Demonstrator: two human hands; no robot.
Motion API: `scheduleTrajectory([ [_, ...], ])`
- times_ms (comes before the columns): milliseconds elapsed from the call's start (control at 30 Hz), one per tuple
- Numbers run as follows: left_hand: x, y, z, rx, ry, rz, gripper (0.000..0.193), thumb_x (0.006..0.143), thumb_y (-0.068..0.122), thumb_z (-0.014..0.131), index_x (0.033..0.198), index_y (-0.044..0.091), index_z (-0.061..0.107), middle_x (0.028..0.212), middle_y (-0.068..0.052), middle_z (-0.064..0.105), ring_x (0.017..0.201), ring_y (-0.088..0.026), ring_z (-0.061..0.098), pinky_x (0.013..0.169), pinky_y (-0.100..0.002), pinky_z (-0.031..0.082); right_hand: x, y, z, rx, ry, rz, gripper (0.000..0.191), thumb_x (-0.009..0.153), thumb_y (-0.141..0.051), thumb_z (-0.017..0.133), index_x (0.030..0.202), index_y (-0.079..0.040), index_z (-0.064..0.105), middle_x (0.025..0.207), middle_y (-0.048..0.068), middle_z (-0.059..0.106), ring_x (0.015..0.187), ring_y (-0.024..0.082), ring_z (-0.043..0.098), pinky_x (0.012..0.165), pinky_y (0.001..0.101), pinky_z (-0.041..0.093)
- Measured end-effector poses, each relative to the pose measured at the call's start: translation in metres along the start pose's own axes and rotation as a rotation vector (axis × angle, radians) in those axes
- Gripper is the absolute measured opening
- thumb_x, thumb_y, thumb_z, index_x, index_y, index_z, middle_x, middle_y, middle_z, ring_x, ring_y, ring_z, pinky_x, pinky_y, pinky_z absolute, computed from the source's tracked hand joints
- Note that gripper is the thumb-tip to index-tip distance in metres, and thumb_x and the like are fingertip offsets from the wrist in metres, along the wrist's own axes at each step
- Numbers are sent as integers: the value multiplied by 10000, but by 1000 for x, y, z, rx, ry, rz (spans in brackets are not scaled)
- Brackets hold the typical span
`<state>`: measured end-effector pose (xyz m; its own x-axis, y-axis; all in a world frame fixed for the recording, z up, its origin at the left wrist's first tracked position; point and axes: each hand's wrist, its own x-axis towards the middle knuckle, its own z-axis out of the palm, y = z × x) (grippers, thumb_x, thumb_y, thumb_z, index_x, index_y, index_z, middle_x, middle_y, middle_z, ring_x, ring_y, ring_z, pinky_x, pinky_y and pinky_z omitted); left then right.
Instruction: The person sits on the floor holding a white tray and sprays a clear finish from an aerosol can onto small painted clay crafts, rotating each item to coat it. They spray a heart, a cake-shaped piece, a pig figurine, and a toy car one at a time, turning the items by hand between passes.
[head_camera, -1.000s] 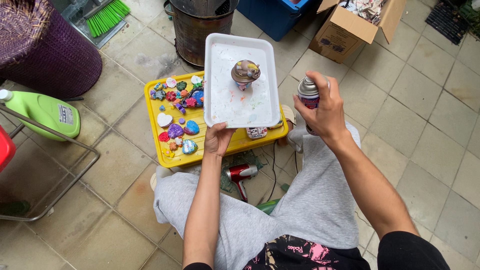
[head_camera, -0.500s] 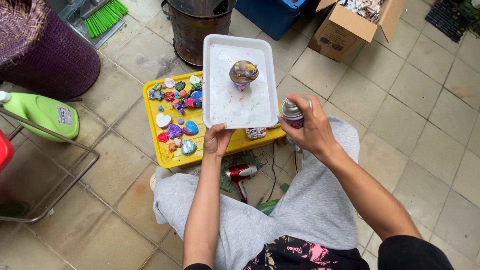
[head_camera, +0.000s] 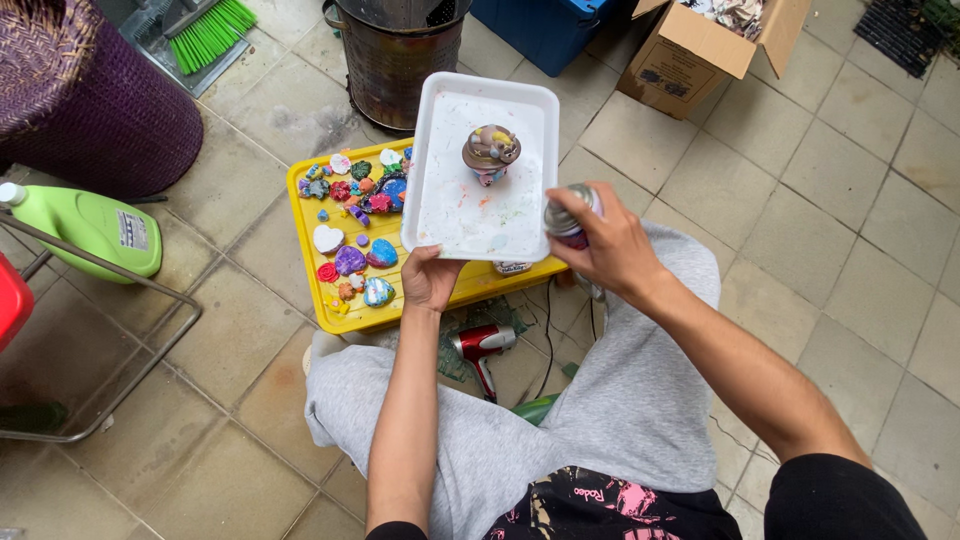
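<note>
My left hand (head_camera: 430, 278) grips the near edge of a white rectangular tray (head_camera: 455, 205) and holds it up over a yellow tray (head_camera: 340, 310). A small painted cupcake-shaped figure (head_camera: 490, 152) stands on the white tray's far half. A spray can (head_camera: 566, 217) is in my right hand (head_camera: 612, 245), its top close to the white tray's right edge. Several painted hearts and small shapes (head_camera: 356, 215) lie on the yellow tray's left part.
A red hair dryer (head_camera: 482, 347) lies on the tiled floor between my knees. A green jug (head_camera: 92, 226) and a metal frame (head_camera: 120, 330) are at left, a purple basket (head_camera: 90, 95) behind. A metal bin (head_camera: 395, 55), blue crate (head_camera: 545, 28) and cardboard box (head_camera: 705, 45) stand beyond.
My right hand has brought the spray can leftward and closer to the white tray's right edge. The left hand keeps holding the tray in the same place.
</note>
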<state>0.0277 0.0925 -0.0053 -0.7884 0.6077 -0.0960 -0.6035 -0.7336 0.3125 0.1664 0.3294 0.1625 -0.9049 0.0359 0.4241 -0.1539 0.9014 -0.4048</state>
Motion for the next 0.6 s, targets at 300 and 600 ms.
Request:
scheduleTrajectory([
  [300, 0, 16, 2, 2, 64, 45, 772, 763, 167, 631, 1500, 26, 450, 1389, -141, 601, 1286, -322, 587, 1074, -501, 496, 0, 6, -11, -97, -79, -82, 701, 856, -263, 812, 1452, -280, 443, 1203, 211, 574, 981, 376, 707, 789, 438, 641],
  [600, -2, 18, 12, 0, 86, 62, 770, 742, 180, 632, 1483, 52, 463, 1374, -119, 618, 1262, -300, 613, 1050, -479, 531, -1, 11, -23, -61, -15, -4, 641, 892, -259, 817, 1428, -253, 466, 1230, 218, 576, 1000, 389, 706, 802, 437, 648],
])
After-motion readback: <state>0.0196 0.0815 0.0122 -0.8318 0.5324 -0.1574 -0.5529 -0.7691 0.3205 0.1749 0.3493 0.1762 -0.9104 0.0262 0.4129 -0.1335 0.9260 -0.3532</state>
